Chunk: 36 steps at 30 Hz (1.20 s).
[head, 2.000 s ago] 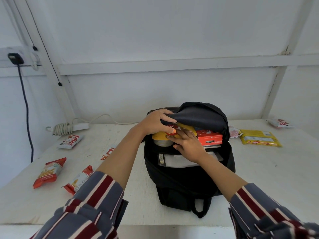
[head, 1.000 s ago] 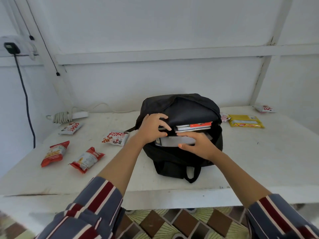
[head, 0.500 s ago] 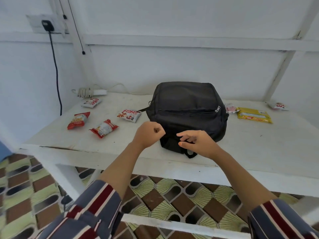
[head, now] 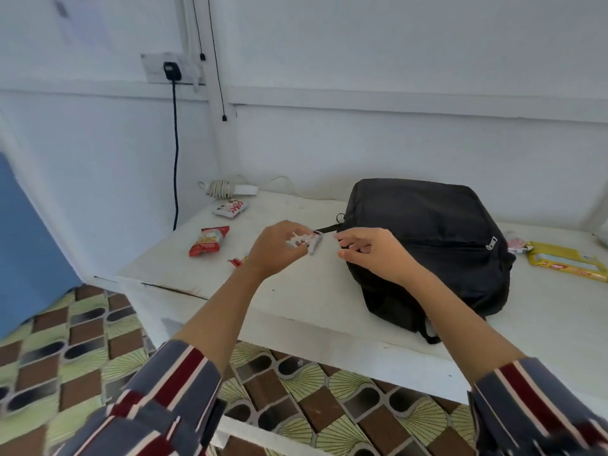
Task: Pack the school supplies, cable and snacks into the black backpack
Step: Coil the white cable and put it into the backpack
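Left hand [head: 279,251] grips a small white-and-red snack packet [head: 304,241], fingers curled round it. Right hand [head: 375,255] at its 3 o'clock, fingers bent at the backpack's edge; cannot tell what it grasps, if anything. Black backpack [head: 434,238] lies flat, zip closed, on the white table [head: 296,291]. Red packet [head: 208,245] at the backpack's 9 o'clock, coiled cable [head: 223,188] at 10, yellow packet [head: 566,262] at 3.

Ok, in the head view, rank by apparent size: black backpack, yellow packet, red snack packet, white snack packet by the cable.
black backpack
yellow packet, cut by the frame edge
red snack packet and white snack packet: too alike to rank, the white lying farther
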Available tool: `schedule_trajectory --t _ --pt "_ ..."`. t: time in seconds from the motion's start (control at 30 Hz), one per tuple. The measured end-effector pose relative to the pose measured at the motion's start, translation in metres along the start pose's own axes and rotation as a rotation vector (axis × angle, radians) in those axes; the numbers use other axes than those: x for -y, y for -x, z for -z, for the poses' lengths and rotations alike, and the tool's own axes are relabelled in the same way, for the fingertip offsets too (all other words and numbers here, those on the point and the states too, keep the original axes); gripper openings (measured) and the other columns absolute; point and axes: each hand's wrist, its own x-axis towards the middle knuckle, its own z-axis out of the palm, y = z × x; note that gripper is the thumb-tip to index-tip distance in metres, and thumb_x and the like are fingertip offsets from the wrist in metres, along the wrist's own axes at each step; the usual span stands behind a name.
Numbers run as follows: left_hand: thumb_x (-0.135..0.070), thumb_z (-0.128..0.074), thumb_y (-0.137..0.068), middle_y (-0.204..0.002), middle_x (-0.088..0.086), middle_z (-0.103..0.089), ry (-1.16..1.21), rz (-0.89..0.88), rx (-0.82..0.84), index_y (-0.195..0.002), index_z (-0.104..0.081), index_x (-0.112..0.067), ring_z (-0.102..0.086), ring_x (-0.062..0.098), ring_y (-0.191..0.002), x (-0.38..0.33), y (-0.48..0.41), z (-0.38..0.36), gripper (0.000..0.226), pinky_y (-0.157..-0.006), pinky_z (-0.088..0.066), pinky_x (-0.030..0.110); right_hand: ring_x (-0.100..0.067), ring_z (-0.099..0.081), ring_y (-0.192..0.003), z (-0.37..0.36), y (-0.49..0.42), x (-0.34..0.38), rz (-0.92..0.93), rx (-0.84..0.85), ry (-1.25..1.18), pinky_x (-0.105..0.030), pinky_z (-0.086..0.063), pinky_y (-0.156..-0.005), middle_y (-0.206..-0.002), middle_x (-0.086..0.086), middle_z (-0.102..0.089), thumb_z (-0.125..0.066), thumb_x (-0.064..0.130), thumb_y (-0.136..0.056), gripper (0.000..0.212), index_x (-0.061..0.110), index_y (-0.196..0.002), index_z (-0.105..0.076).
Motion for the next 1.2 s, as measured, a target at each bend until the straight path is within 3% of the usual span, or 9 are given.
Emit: schedule_trajectory --t 0.1,0.3,0.57,0.67,0.87,1.0,1.2 --pt "-0.021 -0.068 -0.079 -0.11 -0.008 -0.062 -0.041 0.019 0.034 -0.106 -0.065 -0.027 -0.051 0.006 -0.094 0.026 -0.017 0.031 0.028 -0.08 -0.042 0.022 -0.011 -0.061 -0.097 -0.015 -0.042 0.01 0.01 0.0 -0.02 -0.023 -0.049 -0.086 -0.107 0.004 -0.065 -0.066 0.024 -0.085 0.033 0.026 -0.118 -0.062" --pt "-0.017 -0.068 -0.08 -0.124 -0.007 -0.058 -0.139 0.031 0.103 -0.115 -0.062 -0.025 -0.048 0.004 -0.111 0.079 -0.058 0.089 0.036 -0.1 -0.036 0.026 -0.013 -0.056 -0.101 -0.055 -0.129 0.021 -0.004 -0.006 0.0 -0.022 -0.044 -0.088 -0.115 0.001 -0.063 -0.067 0.02 -0.085 0.037 0.022 -0.121 -0.06" --pt "-0.018 -0.07 -0.081 -0.13 -0.003 -0.052 -0.183 0.119 0.163 -0.123 -0.058 -0.022 -0.045 0.01 -0.119 0.149 -0.121 0.129 0.044 -0.098 -0.03 0.022 -0.014 -0.052 -0.106 -0.098 -0.236 0.014 -0.01 0.018 0.03 -0.022 -0.038 -0.086 -0.123 -0.001 -0.058 -0.07 0.022 -0.082 0.045 0.02 -0.124 -0.057" --pt "-0.021 -0.071 -0.079 -0.133 -0.003 -0.05 -0.205 0.172 0.162 -0.124 -0.056 -0.025 -0.042 0.015 -0.124 0.183 -0.149 0.14 0.048 -0.101 -0.031 0.028 -0.018 -0.052 -0.113 -0.107 -0.279 0.006 -0.001 0.03 0.068 -0.022 -0.036 -0.089 -0.127 -0.003 -0.057 -0.072 0.021 -0.08 0.05 0.017 -0.127 -0.055" --pt "-0.027 -0.079 -0.071 -0.129 -0.002 -0.051 -0.275 0.243 0.206 -0.133 -0.047 -0.02 -0.046 0.017 -0.118 0.236 -0.202 0.155 0.07 -0.097 -0.035 0.027 -0.017 -0.046 -0.123 -0.125 -0.36 -0.011 -0.015 0.112 0.076 -0.02 -0.03 -0.094 -0.135 -0.003 -0.05 -0.076 0.022 -0.076 0.068 0.02 -0.136 -0.045" --pt "-0.051 -0.078 -0.059 -0.124 -0.005 -0.054 -0.367 0.306 0.217 -0.126 -0.049 -0.029 -0.047 0.02 -0.119 0.289 -0.236 0.158 0.077 -0.099 -0.042 0.043 -0.019 -0.039 -0.13 -0.146 -0.411 -0.022 -0.025 0.18 0.088 -0.023 -0.028 -0.099 -0.142 -0.005 -0.042 -0.077 0.027 -0.075 0.084 0.024 -0.144 -0.029" --pt "-0.047 -0.079 -0.064 -0.147 0.0 -0.033 -0.465 0.29 0.261 -0.143 -0.03 -0.026 -0.023 0.023 -0.136 0.338 -0.271 0.158 0.095 -0.112 -0.023 0.046 -0.021 -0.032 -0.136 -0.178 -0.469 -0.046 -0.034 0.272 0.195 -0.036 -0.026 -0.111 -0.15 -0.001 -0.033 -0.074 0.039 -0.076 0.086 0.029 -0.146 -0.025"
